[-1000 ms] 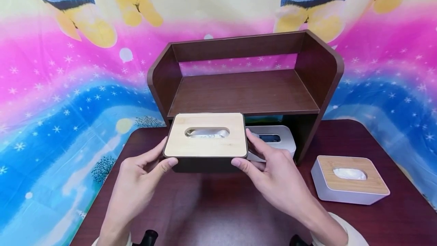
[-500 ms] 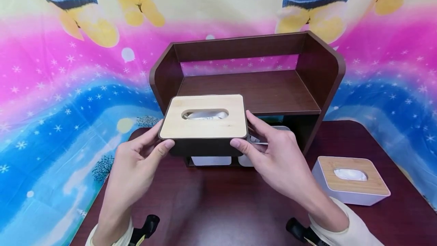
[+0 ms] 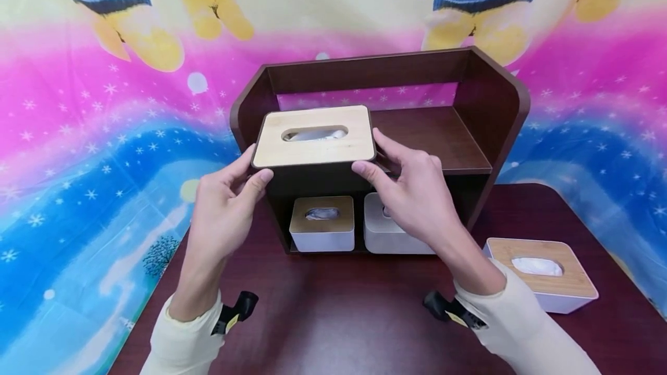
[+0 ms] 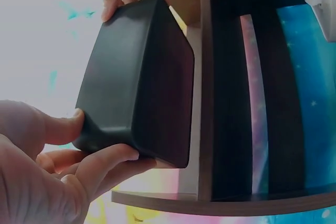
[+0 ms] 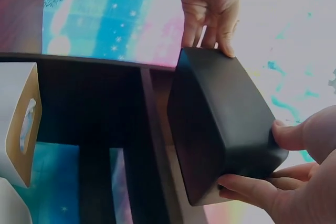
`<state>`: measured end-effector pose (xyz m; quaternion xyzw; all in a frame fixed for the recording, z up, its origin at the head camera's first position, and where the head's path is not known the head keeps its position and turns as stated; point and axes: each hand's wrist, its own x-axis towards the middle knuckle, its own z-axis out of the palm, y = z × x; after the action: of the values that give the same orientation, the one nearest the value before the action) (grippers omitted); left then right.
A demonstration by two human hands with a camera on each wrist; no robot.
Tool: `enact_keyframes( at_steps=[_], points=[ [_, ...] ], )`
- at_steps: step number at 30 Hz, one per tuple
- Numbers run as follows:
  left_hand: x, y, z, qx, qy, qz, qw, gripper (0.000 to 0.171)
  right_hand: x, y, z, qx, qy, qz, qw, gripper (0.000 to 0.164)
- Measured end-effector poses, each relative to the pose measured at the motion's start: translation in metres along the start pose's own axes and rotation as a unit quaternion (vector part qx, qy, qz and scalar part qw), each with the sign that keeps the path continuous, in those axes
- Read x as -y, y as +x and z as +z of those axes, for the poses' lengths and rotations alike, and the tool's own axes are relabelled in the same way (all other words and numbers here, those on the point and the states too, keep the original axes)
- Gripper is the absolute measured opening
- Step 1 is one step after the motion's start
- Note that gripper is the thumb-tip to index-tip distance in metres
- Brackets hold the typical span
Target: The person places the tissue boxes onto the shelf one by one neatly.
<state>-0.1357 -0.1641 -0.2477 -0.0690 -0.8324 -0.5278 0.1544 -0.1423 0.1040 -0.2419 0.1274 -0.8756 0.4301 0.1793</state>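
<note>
Between both hands is a black tissue box (image 3: 312, 181) with a light wooden lid and an oval slot showing white tissue. My left hand (image 3: 224, 207) grips its left end, thumb on the front face and fingers along the side. At the right end my right hand (image 3: 417, 184) grips it the same way. In the head view the box overlaps the upper shelf (image 3: 427, 140) of a dark brown desktop rack. Both wrist views show the black tissue box (image 4: 115, 72) raised at the front edge of the rack (image 5: 157, 145), its dark underside visible.
In the rack's lower compartment stand a white tissue box with a wooden lid (image 3: 323, 239) and a grey-white tissue box (image 3: 396, 242), partly behind my right hand. Another wood-lidded white tissue box (image 3: 552, 268) sits on the dark red table (image 3: 333, 317) at right. A printed cloth (image 3: 104, 132) hangs behind.
Both hands have lifted the black tissue box from in front of the lower compartment up to the upper shelf's level. The two boxes below have come into view.
</note>
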Motion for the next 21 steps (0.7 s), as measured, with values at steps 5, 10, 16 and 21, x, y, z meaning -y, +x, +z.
enact_keyframes(
  at_steps=[5,10,16,21],
  points=[
    [0.005,0.014,0.011,-0.043,-0.005,0.014,0.999,0.053,-0.006,0.017,0.009,-0.016,0.033,0.006,0.999,0.067],
    [0.013,0.025,0.021,-0.086,-0.026,0.026,0.9956,0.049,-0.011,0.028,0.017,-0.03,0.043,0.005,0.999,0.065],
    [0.019,0.031,0.026,-0.111,-0.029,0.033,0.9929,0.048,-0.014,0.036,0.025,-0.025,0.048,0.02,0.998,0.065],
    [0.021,0.036,0.029,-0.118,-0.026,0.029,0.9922,0.048,-0.015,0.04,0.028,-0.027,0.047,0.024,0.998,0.065]
  ],
)
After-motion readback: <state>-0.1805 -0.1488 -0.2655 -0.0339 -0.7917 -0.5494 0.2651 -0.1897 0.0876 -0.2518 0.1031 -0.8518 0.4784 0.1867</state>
